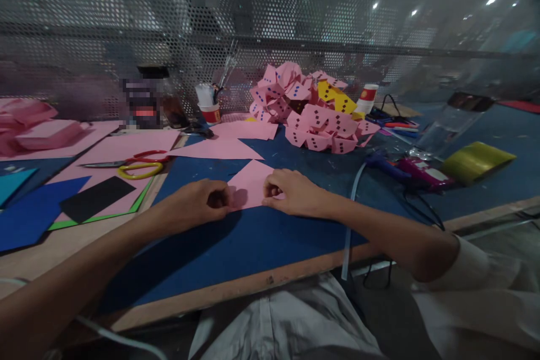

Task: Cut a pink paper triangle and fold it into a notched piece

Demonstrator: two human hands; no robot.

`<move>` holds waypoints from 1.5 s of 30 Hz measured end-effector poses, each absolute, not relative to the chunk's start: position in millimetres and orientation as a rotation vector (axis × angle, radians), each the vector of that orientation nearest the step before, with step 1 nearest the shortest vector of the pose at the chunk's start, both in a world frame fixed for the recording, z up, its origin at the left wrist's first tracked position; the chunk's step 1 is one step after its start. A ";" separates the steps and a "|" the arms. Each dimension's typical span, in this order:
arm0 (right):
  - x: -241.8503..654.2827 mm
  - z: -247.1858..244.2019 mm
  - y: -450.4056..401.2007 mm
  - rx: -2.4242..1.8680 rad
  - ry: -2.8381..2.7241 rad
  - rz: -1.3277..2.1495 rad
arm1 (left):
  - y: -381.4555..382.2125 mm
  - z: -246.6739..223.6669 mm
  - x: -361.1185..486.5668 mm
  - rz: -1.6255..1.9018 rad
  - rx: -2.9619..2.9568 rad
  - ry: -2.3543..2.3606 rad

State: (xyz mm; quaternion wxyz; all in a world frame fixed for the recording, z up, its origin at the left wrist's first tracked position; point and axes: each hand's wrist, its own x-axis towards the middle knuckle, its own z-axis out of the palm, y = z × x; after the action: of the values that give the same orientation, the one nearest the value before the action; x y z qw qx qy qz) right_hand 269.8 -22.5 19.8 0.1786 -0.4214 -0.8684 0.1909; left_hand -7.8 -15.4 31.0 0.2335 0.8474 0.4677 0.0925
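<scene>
A small piece of pink paper [252, 181] lies on the blue table mat between my two hands, one corner pointing away from me. My left hand [213, 201] pinches its left edge with thumb and forefinger. On the opposite edge, my right hand [291, 191] grips the paper with curled fingers. Just beyond it rests a larger pointed pink sheet [221, 149]. Left of my left hand, scissors [141, 163] with a red and a yellow handle lie on pink sheets, near a black paper piece [98, 199].
Folded pink paper shapes [323, 124] with dark marks are heaped at the back. To the right are a glue gun [417, 171], a roll of yellow tape [476, 163] and a clear bottle [451, 124]. A paper cup [210, 113] stands by the perforated metal screen [270, 17].
</scene>
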 end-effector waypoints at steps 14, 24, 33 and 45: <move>270.2 18.5 -22.2 -1.181 -2.457 0.532 | -10.5 36.1 -15.8 0.195 2.295 1.182; 269.7 17.8 -21.2 -1.176 -2.460 0.517 | -10.4 43.2 -17.3 0.133 2.271 1.155; 270.0 18.3 -22.1 -1.185 -2.459 0.524 | -7.2 43.8 -19.2 0.114 2.266 1.120; 269.0 19.2 -22.7 -1.191 -2.462 0.505 | -3.2 46.5 -28.3 0.017 2.289 1.049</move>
State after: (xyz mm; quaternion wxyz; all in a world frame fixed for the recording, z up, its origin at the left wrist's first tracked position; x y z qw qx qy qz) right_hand 269.0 -22.7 19.2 0.1791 -0.4214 -0.8709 0.1788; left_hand -28.3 -3.2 46.5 0.3070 0.8652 0.3965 0.0064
